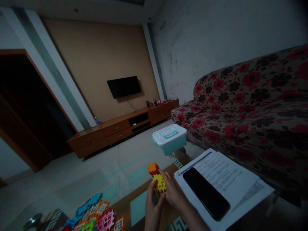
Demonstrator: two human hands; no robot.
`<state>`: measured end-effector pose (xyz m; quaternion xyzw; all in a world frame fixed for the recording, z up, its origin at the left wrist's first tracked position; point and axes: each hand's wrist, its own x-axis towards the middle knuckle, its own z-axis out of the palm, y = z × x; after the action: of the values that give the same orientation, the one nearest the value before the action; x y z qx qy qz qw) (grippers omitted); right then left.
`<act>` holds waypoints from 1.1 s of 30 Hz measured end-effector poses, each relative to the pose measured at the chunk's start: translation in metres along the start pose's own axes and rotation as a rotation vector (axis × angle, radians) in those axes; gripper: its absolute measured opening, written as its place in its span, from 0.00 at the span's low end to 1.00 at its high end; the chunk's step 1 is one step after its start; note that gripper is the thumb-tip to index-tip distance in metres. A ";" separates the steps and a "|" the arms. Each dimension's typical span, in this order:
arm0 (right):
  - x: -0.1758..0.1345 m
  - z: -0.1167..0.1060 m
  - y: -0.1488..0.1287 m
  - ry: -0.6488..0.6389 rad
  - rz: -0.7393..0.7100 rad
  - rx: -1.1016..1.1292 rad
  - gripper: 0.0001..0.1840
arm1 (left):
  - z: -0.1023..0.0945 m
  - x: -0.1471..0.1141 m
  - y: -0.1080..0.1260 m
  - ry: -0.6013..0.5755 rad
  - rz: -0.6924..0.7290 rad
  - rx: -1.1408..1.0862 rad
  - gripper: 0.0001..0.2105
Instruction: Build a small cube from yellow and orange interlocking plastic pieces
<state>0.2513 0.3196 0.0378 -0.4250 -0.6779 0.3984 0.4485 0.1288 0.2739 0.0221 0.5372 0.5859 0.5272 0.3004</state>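
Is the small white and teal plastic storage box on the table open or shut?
Shut. The white and teal plastic storage box has its white lid lying flat across the top, with the teal handle folded down on it.

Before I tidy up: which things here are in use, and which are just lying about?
In use:
- yellow block, orange block, held by left hand and right hand
- loose blocks

Lying about:
- phone
- papers
- lidded box

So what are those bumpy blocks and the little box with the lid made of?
The blocks in both hands, left and right, look like matte plastic: bright solid orange and yellow with moulded studs, though foam is possible. The box looks like smooth, glossy plastic: white lid, teal base and handle.
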 end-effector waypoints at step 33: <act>0.010 0.013 0.005 0.044 0.030 -0.022 0.50 | -0.001 0.012 0.006 0.156 0.047 0.002 0.18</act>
<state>0.2381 0.3290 0.0322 -0.4487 -0.6658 0.3880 0.4526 0.1266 0.2837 0.0303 0.5085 0.5950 0.5739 0.2409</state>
